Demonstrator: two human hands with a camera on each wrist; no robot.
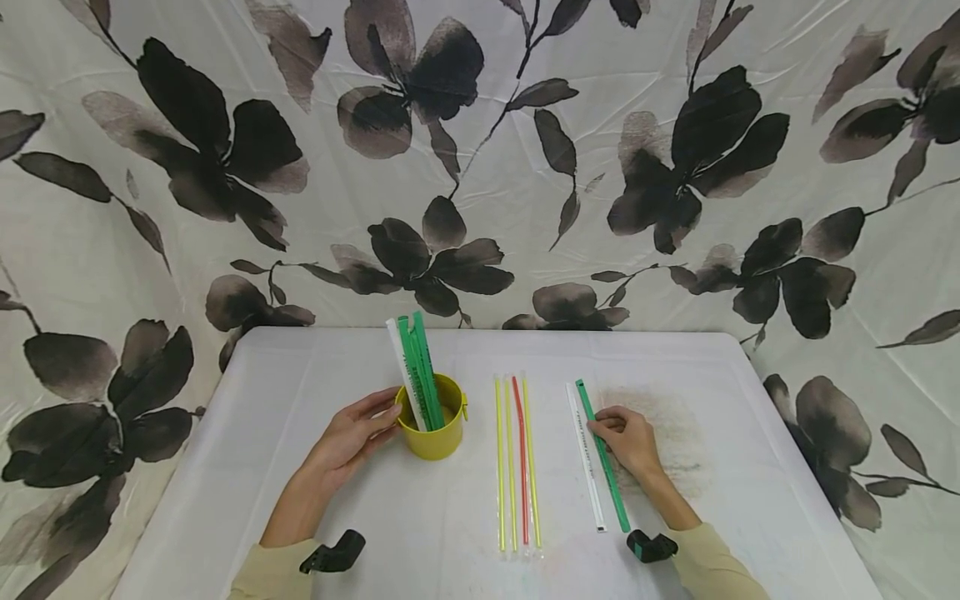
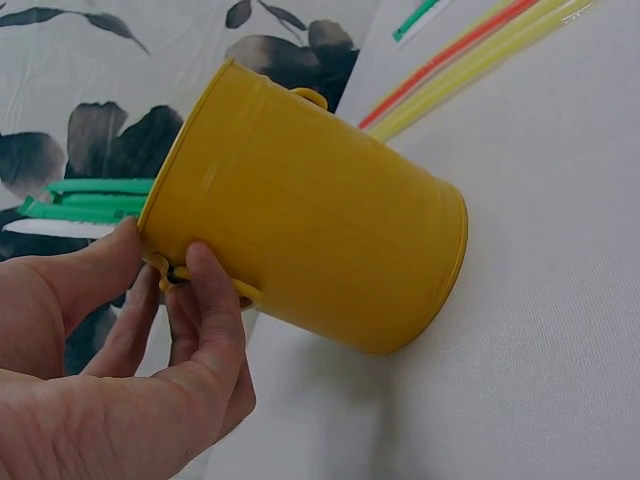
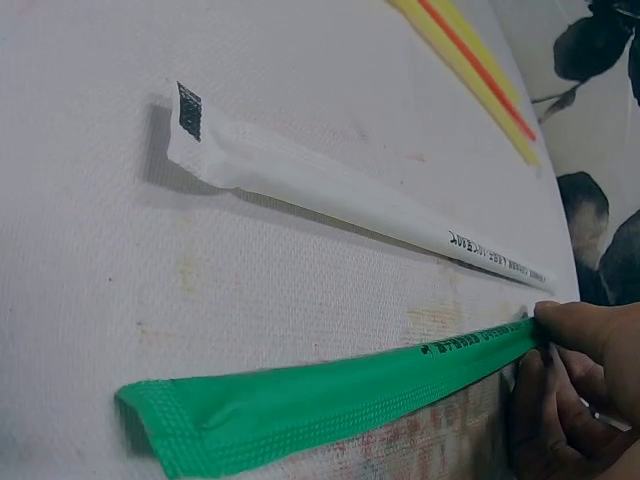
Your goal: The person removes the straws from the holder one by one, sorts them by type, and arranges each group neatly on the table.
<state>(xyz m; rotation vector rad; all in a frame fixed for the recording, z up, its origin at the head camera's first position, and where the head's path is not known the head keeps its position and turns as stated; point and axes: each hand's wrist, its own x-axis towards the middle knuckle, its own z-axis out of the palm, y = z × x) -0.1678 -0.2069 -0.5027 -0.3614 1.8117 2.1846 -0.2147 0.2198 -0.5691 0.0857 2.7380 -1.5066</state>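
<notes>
My left hand [image 1: 348, 442] holds a small yellow bucket [image 1: 431, 446] at its left side. Up close in the left wrist view, the thumb is at the rim and other fingers pinch around the wire handle's ear [image 2: 175, 275]. Green paper-wrapped straws [image 1: 426, 375] and a white one [image 1: 405, 371] lean out of the bucket's top. Over to the right, my right hand [image 1: 632, 437] pinches the far part of a green paper-wrapped straw [image 1: 614, 492] between thumb and fingers. Its near end shows a flat crimped seal [image 3: 170, 430] in the right wrist view.
Left of the green straw lies a white paper-wrapped straw [image 1: 588, 467]. Yellow straws [image 1: 500, 467] and a red straw [image 1: 521, 458] in clear sleeves lie side by side mid-table. Flowered cloth [image 1: 525, 167] hangs behind the white table [image 1: 300, 367].
</notes>
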